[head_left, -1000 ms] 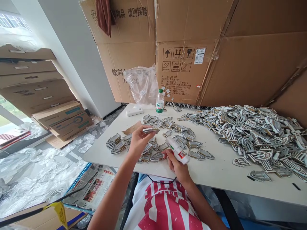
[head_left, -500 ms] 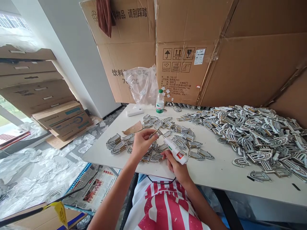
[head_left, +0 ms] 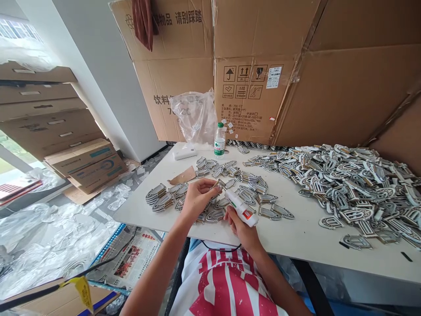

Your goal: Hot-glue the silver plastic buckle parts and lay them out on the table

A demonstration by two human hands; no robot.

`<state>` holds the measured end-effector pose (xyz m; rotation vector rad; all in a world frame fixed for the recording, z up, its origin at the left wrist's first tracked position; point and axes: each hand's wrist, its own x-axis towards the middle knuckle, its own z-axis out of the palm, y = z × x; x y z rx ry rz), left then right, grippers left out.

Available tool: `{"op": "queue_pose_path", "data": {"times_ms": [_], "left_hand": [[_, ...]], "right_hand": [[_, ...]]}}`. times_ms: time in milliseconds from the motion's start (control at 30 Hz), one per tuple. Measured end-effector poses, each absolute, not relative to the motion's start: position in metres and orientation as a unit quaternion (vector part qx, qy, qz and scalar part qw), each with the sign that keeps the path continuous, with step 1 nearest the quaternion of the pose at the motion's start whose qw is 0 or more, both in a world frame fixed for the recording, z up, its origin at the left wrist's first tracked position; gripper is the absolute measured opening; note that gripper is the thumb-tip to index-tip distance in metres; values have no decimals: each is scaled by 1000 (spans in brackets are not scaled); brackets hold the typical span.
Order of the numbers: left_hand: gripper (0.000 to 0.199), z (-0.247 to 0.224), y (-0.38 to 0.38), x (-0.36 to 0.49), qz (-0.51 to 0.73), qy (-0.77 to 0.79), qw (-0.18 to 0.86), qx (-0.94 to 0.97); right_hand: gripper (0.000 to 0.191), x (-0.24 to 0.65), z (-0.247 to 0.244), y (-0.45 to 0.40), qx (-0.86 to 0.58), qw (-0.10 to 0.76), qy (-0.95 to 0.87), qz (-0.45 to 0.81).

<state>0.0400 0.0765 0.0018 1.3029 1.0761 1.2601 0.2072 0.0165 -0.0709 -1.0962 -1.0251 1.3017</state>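
My right hand (head_left: 241, 226) is closed around a white hot glue gun (head_left: 241, 207) with an orange-red patch near its rear end. The gun's nozzle points up and left, close to my left fingertips. Between thumb and fingers, my left hand (head_left: 200, 196) pinches a small grey frame-shaped piece (head_left: 221, 184), mostly hidden by the fingers. Whether the nozzle touches it I cannot tell. Under and around both hands lie similar arch-shaped pieces (head_left: 215, 215), and a stack of them (head_left: 160, 197) sits to the left.
A large heap of arched pieces (head_left: 348, 184) covers the right of the white table (head_left: 296, 237). Behind stand a water bottle (head_left: 219, 141), a clear plastic bag (head_left: 194, 118) and a white box-like object (head_left: 184, 153). Cardboard (head_left: 256, 35) walls the back. A brown scrap (head_left: 182, 175) lies left.
My left hand has shifted slightly right with the piece. My right index finger has moved a little against the glue gun, which stays almost in place.
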Motion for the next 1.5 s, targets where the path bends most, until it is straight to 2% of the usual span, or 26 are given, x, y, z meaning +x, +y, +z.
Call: {"op": "queue_pose_path", "data": {"times_ms": [367, 533, 633, 800, 1000, 1067, 1167, 1267, 1500], "left_hand": [[29, 1, 74, 43, 517, 457, 465, 555], [9, 0, 71, 48, 538, 474, 306, 626], [7, 0, 71, 48, 532, 473, 248, 658], [8, -5, 81, 39, 517, 475, 261, 663], [14, -5, 95, 23, 505, 507, 247, 653], [15, -1, 103, 17, 479, 512, 234, 674], [18, 7, 121, 11, 375, 526, 205, 735], [19, 14, 144, 9, 271, 530, 189, 781], [23, 15, 192, 26, 123, 524, 179, 824]], "right_hand": [[65, 209, -78, 18, -489, 532, -434, 538], [62, 208, -76, 19, -465, 552, -422, 548], [60, 209, -78, 19, -453, 550, -423, 560], [55, 210, -80, 19, -427, 538, -441, 577], [58, 210, -74, 18, -409, 578, -424, 565], [58, 210, -72, 19, -414, 601, -403, 552], [58, 211, -72, 21, -422, 626, -366, 544], [58, 210, -72, 23, -421, 635, -345, 548], [56, 211, -72, 25, -422, 645, -321, 550]]}}
